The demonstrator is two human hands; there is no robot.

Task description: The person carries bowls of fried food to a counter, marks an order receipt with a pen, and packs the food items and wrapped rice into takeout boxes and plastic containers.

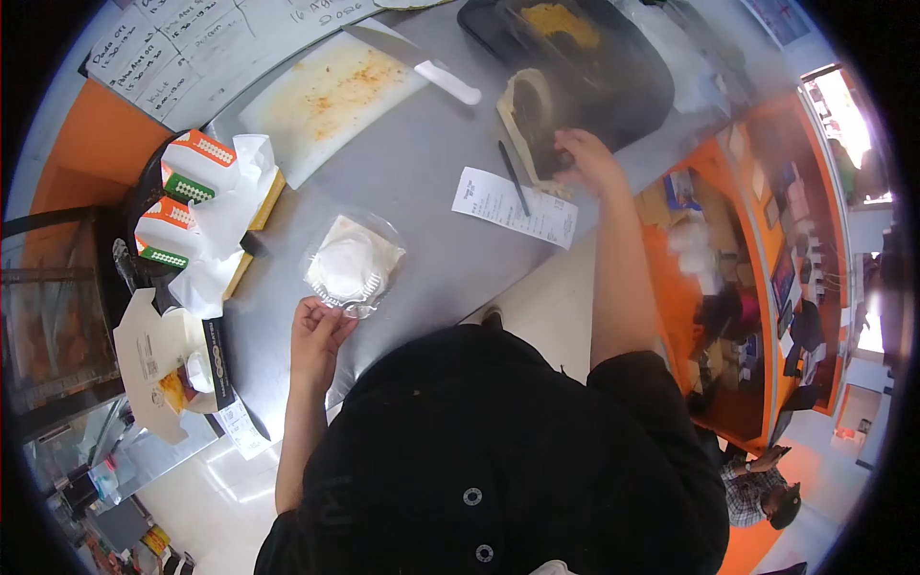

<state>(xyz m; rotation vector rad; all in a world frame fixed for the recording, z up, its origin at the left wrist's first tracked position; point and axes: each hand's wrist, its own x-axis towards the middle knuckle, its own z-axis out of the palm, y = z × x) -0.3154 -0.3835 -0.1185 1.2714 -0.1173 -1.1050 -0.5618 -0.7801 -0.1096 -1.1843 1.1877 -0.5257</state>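
My left hand (322,328) pinches the near edge of a clear plastic packet (391,236) on the steel table. Inside the packet is a pale, squarish flat item with a white, round, printed piece on top. Farther right, my right hand (586,161) hovers beside the near edge of a black tray (628,125), its thumb and finger apart. Close to those fingers lies a beige, curved strip (517,120), whose kind I cannot tell. A printed receipt (484,198) with a black pen (514,177) across it rests just left of this hand.
A stained white cutting board (278,110) and a white-handled knife (448,82) lie at the back. Orange-and-green cartons (199,153) with white paper stand at left, above an open cardboard box (144,355) holding food. An orange shelf unit (728,374) and a person (757,498) are at right.
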